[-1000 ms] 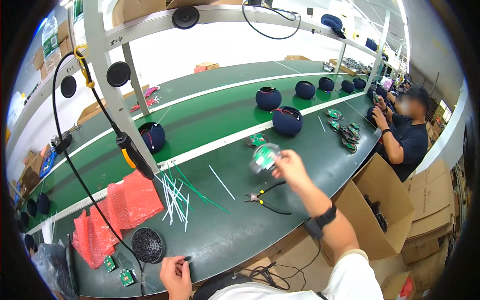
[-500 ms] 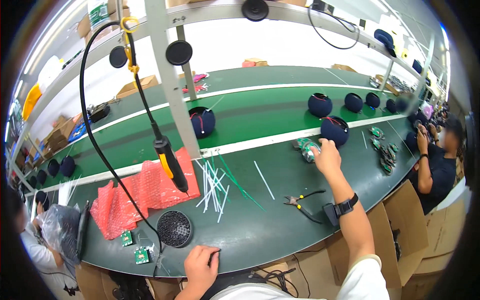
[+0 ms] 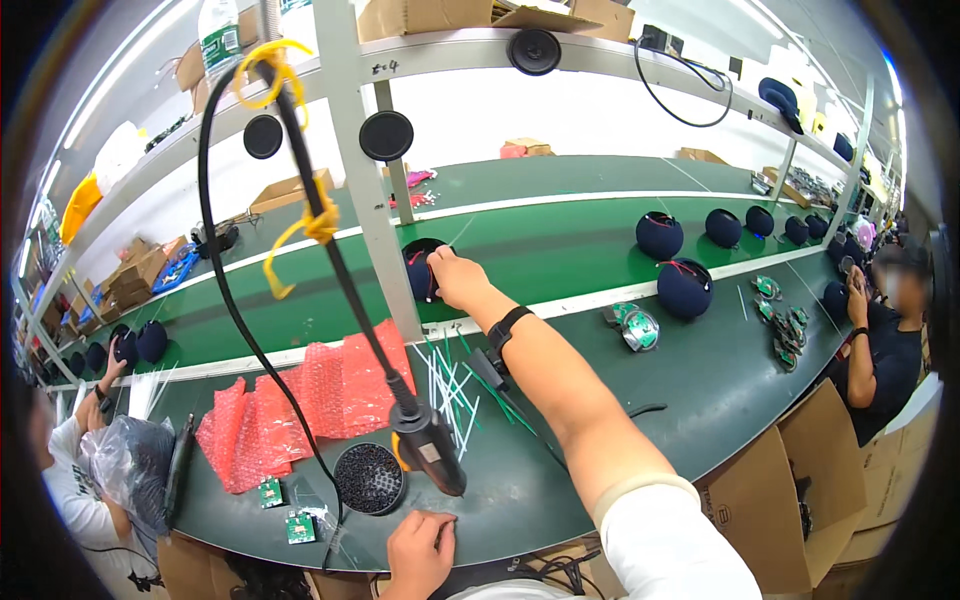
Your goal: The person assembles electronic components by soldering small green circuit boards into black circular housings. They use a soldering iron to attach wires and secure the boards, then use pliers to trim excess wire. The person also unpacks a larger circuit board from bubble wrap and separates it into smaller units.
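My right hand (image 3: 462, 281) reaches across the table to a dark blue round shell (image 3: 418, 268) on the green conveyor belt. Its fingers are closed at the shell's open top rim and hide part of it. My left hand (image 3: 418, 552) rests at the table's near edge with curled fingers; whatever they pinch is too small and dark to name. Beside that hand stands a round bowl of small black parts (image 3: 369, 477). A black electric screwdriver (image 3: 430, 455) hangs on its cable just above the bowl's right side. A silvery round part with green circuit boards (image 3: 636, 328) lies right of my forearm.
Red bubble wrap (image 3: 320, 395) and white and green ties (image 3: 450, 385) lie mid-table. More blue shells (image 3: 685, 290) stand along the belt. An upright metal post (image 3: 365, 190) rises beside my right hand. Pliers (image 3: 647, 409) are partly under my arm. Co-workers sit at both ends.
My right hand has left the circuit-board part on the right and moved left to the blue shell on the belt. The hanging screwdriver has swung right and nearer. My left hand stays near the edge.
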`<state>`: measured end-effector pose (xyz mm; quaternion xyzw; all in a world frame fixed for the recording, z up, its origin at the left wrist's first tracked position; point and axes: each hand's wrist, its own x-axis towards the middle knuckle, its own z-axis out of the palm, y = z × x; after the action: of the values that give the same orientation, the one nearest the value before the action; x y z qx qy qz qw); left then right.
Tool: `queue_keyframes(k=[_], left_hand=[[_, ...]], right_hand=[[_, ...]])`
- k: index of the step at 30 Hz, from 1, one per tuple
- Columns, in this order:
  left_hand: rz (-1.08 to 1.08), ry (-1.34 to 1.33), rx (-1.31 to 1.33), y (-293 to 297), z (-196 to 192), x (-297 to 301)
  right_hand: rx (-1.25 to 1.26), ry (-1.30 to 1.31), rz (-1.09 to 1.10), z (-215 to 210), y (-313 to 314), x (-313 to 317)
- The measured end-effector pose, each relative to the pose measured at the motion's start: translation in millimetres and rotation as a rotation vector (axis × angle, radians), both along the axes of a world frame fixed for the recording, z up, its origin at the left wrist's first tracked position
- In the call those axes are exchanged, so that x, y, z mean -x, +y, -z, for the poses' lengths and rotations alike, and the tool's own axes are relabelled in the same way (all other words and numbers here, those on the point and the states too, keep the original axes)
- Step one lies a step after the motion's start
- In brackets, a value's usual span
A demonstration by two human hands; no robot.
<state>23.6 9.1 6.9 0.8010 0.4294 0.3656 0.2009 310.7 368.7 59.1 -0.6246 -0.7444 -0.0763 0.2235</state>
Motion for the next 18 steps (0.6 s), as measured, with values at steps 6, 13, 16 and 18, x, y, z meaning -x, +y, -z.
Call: queue_keyframes(k=[6,13,16,18], left_hand=[[-0.014,-0.003,-0.002,-1.7,-2.2,1.4],[0.061,-0.085,0.066,-1.4,-1.9,5.6],[0.180,-0.043,0.242,-9.9,-27.5,5.9],[0.248,-0.046,0.046,-11.2,-59.9,-18.6]], right_hand=[[-0.024,-0.049,0.021,0.8,-10.7,-13.2],[-0.037,-0.018,-0.016,-40.0,-148.5,-69.1],[0.157,-0.016,-0.108,-64.9,-251.5,-68.6],[0.197,-0.011,-0.220,-65.7,-312.7,-66.2]])
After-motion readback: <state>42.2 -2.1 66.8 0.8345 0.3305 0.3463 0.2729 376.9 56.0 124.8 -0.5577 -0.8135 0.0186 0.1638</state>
